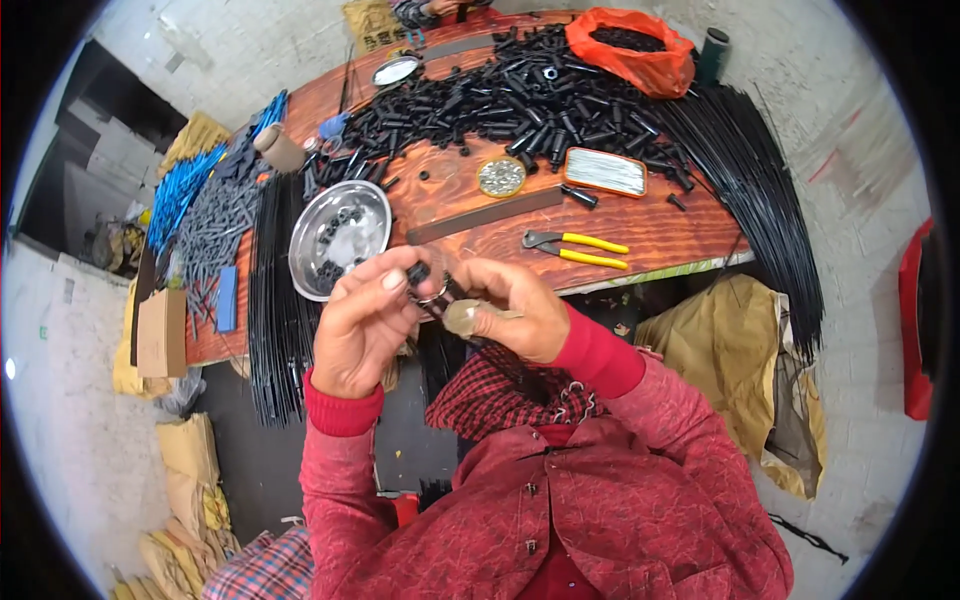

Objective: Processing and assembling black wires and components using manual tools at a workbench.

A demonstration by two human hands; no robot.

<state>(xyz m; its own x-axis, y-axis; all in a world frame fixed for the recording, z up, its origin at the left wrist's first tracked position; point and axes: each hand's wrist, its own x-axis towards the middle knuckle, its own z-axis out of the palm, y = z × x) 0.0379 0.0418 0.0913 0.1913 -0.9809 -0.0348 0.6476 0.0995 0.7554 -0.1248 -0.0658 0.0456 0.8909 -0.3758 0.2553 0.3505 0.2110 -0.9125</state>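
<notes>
We note the left hand (355, 325) pinching a small black cylindrical piece (418, 272) between both hands; the right hand's (520, 308) grip we cannot tell; work seems midway, many black tubes (470, 105) lying loose on the desk (440, 180).

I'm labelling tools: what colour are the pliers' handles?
Yellow handles, best seen in the head view.

At the left edge of the wooden table (690, 232), a cardboard box (162, 335) beside a blue block (227, 298). At the back right, a dark green bottle (711, 60); lower down, a crumpled tan sack (712, 345).
</notes>
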